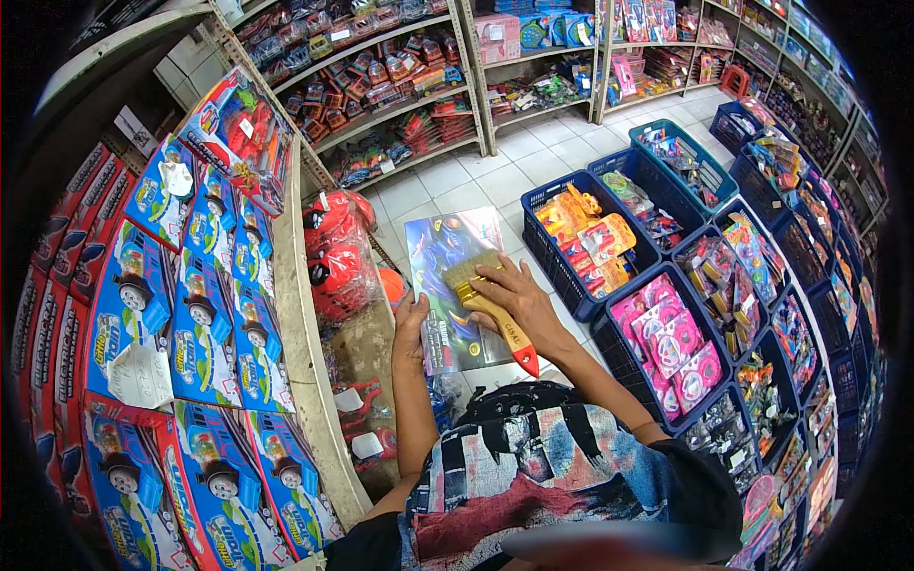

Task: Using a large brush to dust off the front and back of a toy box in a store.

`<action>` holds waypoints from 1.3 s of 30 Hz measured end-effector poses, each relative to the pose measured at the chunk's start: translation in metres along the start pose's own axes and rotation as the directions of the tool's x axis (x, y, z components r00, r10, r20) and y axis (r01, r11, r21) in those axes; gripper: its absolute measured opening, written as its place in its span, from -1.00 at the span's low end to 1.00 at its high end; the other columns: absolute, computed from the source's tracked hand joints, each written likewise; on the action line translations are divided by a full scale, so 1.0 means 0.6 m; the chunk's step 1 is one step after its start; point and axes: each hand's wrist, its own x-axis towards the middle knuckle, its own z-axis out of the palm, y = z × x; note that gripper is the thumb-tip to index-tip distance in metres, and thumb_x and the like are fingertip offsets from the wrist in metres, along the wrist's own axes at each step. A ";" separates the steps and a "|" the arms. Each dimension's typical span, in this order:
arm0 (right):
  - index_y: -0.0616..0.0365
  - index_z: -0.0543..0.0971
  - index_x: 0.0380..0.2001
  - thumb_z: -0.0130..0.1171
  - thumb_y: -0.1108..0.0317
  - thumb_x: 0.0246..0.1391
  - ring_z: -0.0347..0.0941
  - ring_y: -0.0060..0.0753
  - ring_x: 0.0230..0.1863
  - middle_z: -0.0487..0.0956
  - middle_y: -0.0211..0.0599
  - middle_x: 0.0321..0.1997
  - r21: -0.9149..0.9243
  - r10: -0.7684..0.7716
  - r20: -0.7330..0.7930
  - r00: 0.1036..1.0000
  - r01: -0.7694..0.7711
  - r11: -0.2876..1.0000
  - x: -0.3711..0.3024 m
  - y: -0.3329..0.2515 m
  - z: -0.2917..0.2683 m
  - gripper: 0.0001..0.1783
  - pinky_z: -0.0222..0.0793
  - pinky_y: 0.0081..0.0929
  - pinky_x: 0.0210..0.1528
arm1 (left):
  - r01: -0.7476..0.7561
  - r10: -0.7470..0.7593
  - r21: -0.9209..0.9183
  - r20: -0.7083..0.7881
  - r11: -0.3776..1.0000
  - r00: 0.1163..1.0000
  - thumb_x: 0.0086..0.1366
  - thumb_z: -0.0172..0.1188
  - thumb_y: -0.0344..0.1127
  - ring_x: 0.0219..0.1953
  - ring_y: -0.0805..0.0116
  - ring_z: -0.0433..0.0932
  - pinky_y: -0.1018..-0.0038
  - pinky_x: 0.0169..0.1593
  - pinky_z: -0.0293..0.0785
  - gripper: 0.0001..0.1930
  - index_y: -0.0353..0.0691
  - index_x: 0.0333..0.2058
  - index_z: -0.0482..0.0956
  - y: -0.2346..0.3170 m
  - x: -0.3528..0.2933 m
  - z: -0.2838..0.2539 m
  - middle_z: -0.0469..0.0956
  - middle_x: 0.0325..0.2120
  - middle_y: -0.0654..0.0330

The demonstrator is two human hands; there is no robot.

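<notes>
- Here's my left hand [411,322], gripping the flat box [476,354] by its left edge; likely that hold leaves the printed face clear and steadies it under pressure.
- Over to my right hand [519,300]: it's closed around the paintbrush [506,326], fingers up by the yellow band, which I judge gives closer control than gripping the tail.
- Bristles lie on the box's upper half, right of its middle, and the red handle tip sits just past its lower right corner, pointing back at me.
- The box is face up before my shirt [533,457], near enough, I'd say, for both arms to bend comfortably.
- Left side: blue toy-train boxes [195,319], pictures outward, presumably for easy spotting.
- Right side: one blue crate [553,285] carries orange packs [602,238]; past its near corner, another carries pink packs [662,333], seemingly sorted by kind.
</notes>
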 end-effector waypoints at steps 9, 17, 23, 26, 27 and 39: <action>0.10 0.54 -0.06 0.30 0.10 -0.08 0.14 0.17 0.28 0.42 -0.17 0.12 -0.027 0.073 -0.060 0.996 -0.075 0.997 0.002 0.001 -0.015 -0.50 -0.09 0.12 0.30 | -0.048 0.048 0.048 -0.015 0.998 0.999 0.24 0.15 -0.09 -0.33 0.36 0.60 0.46 -0.24 0.58 -0.55 -0.38 -0.08 0.38 -0.003 -0.002 0.012 0.56 -0.28 0.08; 0.08 0.54 -0.06 0.32 0.12 -0.10 0.14 0.16 0.28 0.43 -0.16 0.11 -0.014 0.063 -0.062 0.996 -0.064 0.998 0.000 0.003 -0.016 -0.50 -0.10 0.11 0.31 | -0.037 0.038 0.046 -0.017 0.998 0.999 0.25 0.13 -0.07 -0.35 0.36 0.60 0.46 -0.26 0.58 -0.55 -0.37 -0.09 0.39 -0.002 0.000 0.012 0.56 -0.28 0.08; 0.06 0.54 -0.05 0.32 0.12 -0.09 0.13 0.14 0.29 0.43 -0.18 0.11 -0.009 0.053 -0.061 0.997 -0.053 0.999 0.002 0.002 -0.015 -0.50 -0.11 0.11 0.31 | -0.046 0.046 0.086 0.000 0.995 0.999 0.25 0.13 -0.06 -0.37 0.38 0.60 0.47 -0.27 0.58 -0.54 -0.36 -0.09 0.39 0.000 0.001 0.006 0.57 -0.31 0.10; 0.05 0.55 -0.05 0.32 0.12 -0.10 0.12 0.13 0.30 0.43 -0.19 0.12 0.001 0.062 -0.055 0.997 -0.062 0.998 0.002 0.006 -0.011 -0.49 -0.11 0.09 0.32 | -0.054 0.054 0.079 -0.008 0.995 0.998 0.25 0.13 -0.05 -0.39 0.39 0.60 0.49 -0.29 0.58 -0.54 -0.36 -0.10 0.39 0.004 -0.001 0.016 0.57 -0.32 0.11; 0.05 0.55 -0.05 0.32 0.12 -0.10 0.12 0.13 0.30 0.43 -0.19 0.12 0.002 0.062 -0.055 0.997 -0.062 0.998 0.003 0.006 -0.011 -0.49 -0.11 0.09 0.32 | -0.054 0.055 0.079 -0.009 0.995 0.998 0.25 0.13 -0.05 -0.39 0.39 0.60 0.49 -0.29 0.58 -0.54 -0.36 -0.10 0.39 0.004 -0.001 0.014 0.57 -0.32 0.11; 0.06 0.54 -0.04 0.33 0.13 -0.11 0.14 0.13 0.29 0.44 -0.16 0.10 0.011 0.051 -0.033 0.998 -0.050 0.999 0.005 0.008 -0.015 -0.48 -0.06 0.05 0.31 | -0.034 0.037 0.071 -0.037 0.997 0.999 0.24 0.14 -0.03 -0.40 0.39 0.60 0.49 -0.31 0.58 -0.52 -0.37 -0.12 0.39 0.001 -0.003 0.010 0.57 -0.33 0.10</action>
